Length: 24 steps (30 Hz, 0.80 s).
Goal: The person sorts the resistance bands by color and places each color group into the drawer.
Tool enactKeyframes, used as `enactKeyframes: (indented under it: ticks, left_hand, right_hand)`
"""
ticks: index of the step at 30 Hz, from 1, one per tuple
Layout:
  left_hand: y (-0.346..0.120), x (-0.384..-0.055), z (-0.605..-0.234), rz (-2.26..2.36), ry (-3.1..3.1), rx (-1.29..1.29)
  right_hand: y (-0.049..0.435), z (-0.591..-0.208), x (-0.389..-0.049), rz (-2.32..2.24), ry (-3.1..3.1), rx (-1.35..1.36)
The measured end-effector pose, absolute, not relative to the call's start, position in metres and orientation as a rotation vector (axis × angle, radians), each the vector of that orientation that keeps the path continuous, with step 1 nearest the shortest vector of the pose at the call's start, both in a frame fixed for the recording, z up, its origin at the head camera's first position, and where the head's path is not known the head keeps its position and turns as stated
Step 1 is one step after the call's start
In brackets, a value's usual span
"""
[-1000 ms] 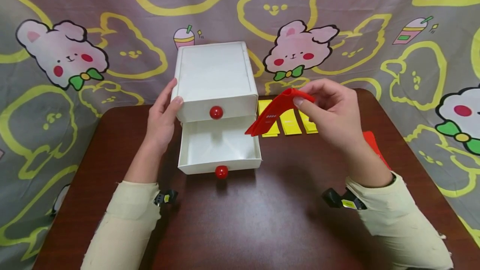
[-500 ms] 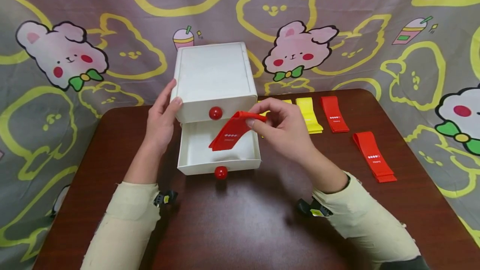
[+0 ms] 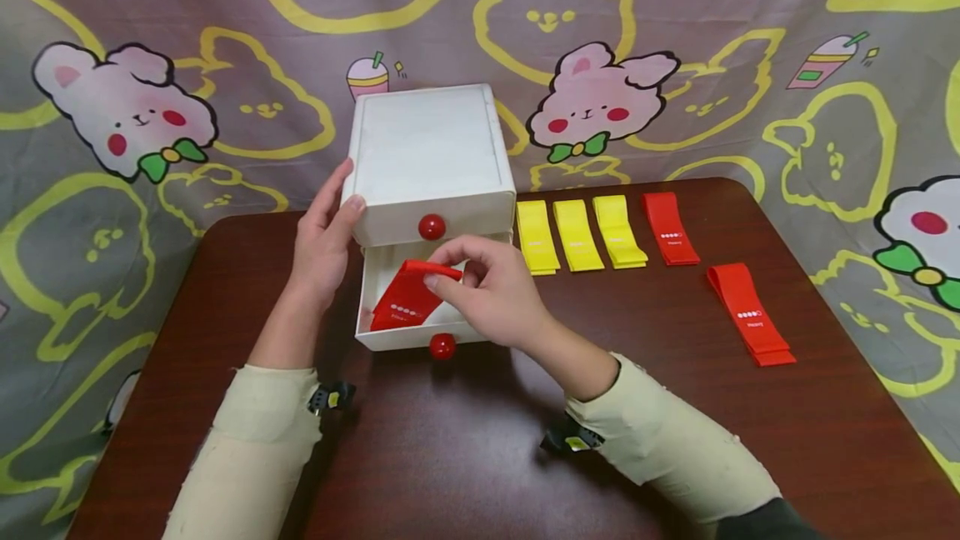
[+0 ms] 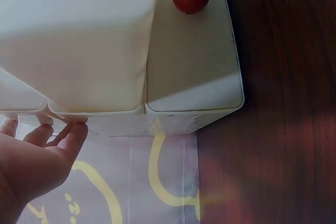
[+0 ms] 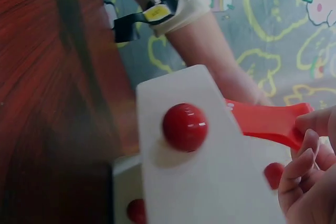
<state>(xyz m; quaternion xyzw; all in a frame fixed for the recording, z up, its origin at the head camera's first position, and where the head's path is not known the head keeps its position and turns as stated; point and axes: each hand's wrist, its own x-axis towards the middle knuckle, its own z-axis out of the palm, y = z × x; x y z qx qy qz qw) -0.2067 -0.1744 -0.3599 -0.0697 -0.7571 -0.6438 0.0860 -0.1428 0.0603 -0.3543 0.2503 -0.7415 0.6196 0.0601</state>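
While the left hand grips one white cabinet, the right hand pinches one red band partly inside its open drawer; two red strips and three yellow ones lie rightward. The drawer's partly hidden.

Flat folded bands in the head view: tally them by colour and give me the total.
Yellow flat folded bands: 3, all on the dark brown wooden table
Red flat folded bands: 3, two on the table and one held in the right hand
Total: 6
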Motion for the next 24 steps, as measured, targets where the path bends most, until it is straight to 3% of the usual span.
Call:
enactKeyframes:
  ticks: [24]
  left_hand:
    - [-0.173, -0.206, -0.359, -1.919, -2.268, -0.190]
  right_hand:
    - [0.067, -0.366, -0.170, 1.366, -2.548, 0.578]
